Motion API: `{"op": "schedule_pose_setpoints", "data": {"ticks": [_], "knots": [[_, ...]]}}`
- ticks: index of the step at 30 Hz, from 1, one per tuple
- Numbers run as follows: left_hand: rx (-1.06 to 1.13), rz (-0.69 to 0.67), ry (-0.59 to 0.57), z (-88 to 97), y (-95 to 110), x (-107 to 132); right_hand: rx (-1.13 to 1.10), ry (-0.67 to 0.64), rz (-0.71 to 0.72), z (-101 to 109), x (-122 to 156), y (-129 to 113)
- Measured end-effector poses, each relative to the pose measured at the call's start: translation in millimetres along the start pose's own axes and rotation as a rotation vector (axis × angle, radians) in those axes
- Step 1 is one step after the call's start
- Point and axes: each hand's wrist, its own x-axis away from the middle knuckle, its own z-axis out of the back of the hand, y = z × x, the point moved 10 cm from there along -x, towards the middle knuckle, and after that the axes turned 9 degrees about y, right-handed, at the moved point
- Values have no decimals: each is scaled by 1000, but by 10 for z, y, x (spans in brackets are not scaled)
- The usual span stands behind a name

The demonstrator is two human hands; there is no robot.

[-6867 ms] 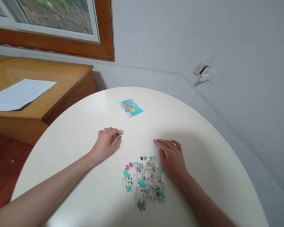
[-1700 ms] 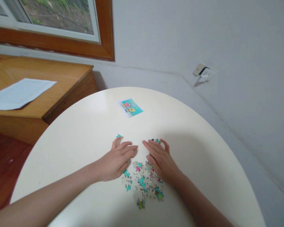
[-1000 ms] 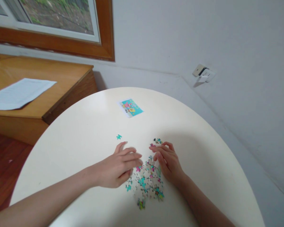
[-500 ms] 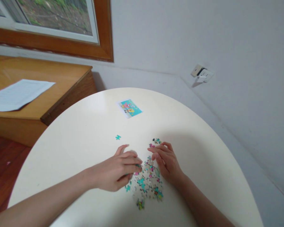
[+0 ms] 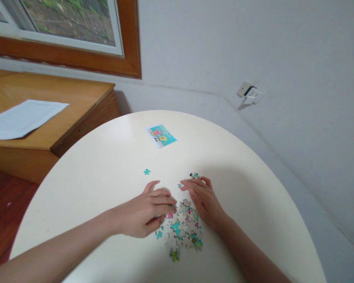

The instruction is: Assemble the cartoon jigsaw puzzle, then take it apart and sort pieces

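Observation:
A loose heap of jigsaw puzzle pieces (image 5: 184,226), some showing grey backs and others teal, pink or yellow print, lies near the front of the round white table (image 5: 100,157). My left hand (image 5: 147,214) rests at the heap's left edge, fingers bent and apart, partly covering pieces there. Above the heap's far end, my right hand (image 5: 203,198) reaches in with fingers extended. Its fingertips touch a small puzzle piece (image 5: 179,185) on the table. Just beyond that hand sit a few more puzzle pieces (image 5: 194,175), partly hidden by it.
One teal puzzle piece (image 5: 147,171) lies alone left of centre. Farther back is a cartoon picture card (image 5: 162,136). A wooden ledge (image 5: 85,92) with a paper sheet (image 5: 26,118) stands at left, and a wall socket (image 5: 249,93) is at right.
My right fingertips have shifted slightly left, and a small piece now shows at their tips, beyond the heap. The pink piece by that hand is now covered. My left hand has barely moved.

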Motion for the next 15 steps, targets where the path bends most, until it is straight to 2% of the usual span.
{"op": "schedule_pose_setpoints", "data": {"ticks": [3, 8, 15], "knots": [[0, 12, -8, -7, -10, 0, -3, -39, 24, -35, 8, -23], [16, 13, 10, 2, -13, -6, 58, -26, 22, -24, 22, 1], [23, 36, 13, -19, -55, -6, 96, -118, 19, -149, 57, 5]]}}
